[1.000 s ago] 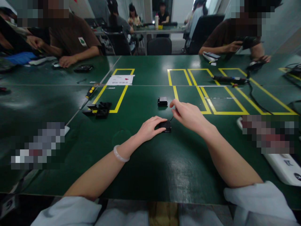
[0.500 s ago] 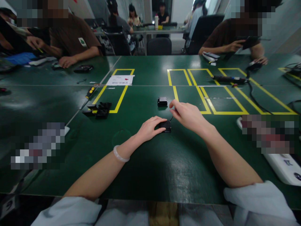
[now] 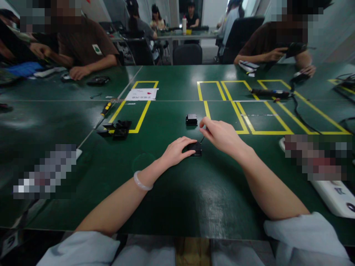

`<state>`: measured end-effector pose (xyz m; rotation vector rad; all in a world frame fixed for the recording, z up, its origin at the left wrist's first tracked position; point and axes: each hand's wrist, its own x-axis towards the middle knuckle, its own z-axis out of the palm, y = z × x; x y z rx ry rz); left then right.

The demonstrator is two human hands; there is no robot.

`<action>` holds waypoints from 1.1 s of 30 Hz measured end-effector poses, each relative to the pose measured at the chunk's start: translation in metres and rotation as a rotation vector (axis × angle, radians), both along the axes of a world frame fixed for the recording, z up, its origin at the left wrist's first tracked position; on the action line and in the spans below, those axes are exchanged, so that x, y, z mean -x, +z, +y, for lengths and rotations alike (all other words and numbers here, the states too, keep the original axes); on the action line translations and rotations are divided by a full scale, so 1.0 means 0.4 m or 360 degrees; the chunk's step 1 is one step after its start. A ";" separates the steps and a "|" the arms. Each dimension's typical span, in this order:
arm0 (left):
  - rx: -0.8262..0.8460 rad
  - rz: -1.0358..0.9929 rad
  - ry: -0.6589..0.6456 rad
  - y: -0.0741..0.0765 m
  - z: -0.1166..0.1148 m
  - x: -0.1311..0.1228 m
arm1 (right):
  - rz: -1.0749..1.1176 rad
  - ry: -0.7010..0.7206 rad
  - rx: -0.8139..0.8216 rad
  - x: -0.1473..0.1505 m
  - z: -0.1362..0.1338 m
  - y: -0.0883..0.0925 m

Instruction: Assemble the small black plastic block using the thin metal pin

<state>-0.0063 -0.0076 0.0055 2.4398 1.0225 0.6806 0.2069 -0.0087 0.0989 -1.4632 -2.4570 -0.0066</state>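
In the head view my left hand (image 3: 177, 150), a pale bracelet on its wrist, grips a small black block (image 3: 196, 147) lying on the green table. Its thumb is at the near side and its fingers are over the far side. My right hand (image 3: 219, 133) is closed, thumb against fingers, on a thin dark rod-like tool (image 3: 202, 140). The tool slants down to the block's far right corner; its upper end is hidden in the hand. Just beyond my hands, and touching neither, sits another black block (image 3: 191, 119) with a light grey top.
To the left lie several black parts (image 3: 119, 129) and a yellow-black screwdriver (image 3: 106, 108). A white paper (image 3: 142, 94) lies within yellow tape. Blurred white-edged devices flank me; the right one shows a white case (image 3: 331, 199). Across the table (image 3: 166, 192), a dark cylindrical tool (image 3: 270, 93) trails a cable; two people sit there.
My hands, the block and the thin tool look almost unmoved. Across the table on the right, a person's raised hand has shifted slightly with the dark object it holds.
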 end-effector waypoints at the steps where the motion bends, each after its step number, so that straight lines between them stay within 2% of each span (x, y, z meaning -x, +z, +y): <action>1: 0.0000 -0.0002 0.0003 0.000 0.000 0.000 | -0.0010 -0.0004 -0.0002 0.000 0.000 0.000; 33: 0.0001 0.0003 0.0001 0.001 -0.001 -0.003 | 0.0021 -0.0027 0.0008 0.003 -0.009 0.004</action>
